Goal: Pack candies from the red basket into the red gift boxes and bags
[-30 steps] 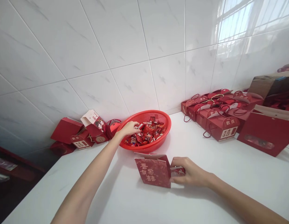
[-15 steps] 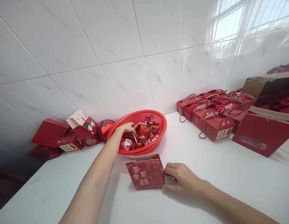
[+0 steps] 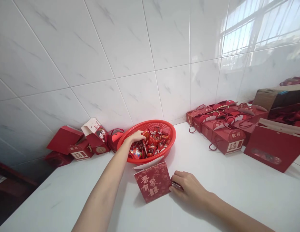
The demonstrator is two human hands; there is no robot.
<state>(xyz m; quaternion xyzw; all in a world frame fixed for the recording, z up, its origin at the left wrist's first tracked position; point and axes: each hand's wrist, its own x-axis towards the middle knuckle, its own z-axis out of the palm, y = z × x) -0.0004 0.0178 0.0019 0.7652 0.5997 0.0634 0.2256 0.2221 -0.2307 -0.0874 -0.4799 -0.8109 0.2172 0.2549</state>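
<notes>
A red colander holds many red wrapped candies. My left hand reaches over its left side, fingers closed on a red candy packet. In front of the colander stands a red gift box with pale printed characters, tilted slightly, its top flaps open. My right hand is beside the box, its fingertips against the box's right edge. Between that hand's thumb and fingers shows a small dark and whitish wrapped packet. The inside of the box is hidden.
Several red gift boxes with cord handles stand in rows at the right. Nearby are a larger red box and a cardboard carton. More red boxes lean at the left, by the white table's edge. A tiled wall rises behind.
My left hand has lifted slightly within the colander, and a red packet now shows at its fingertips. The gift box has tilted, with my right hand staying at its side. The view has shifted a little.
</notes>
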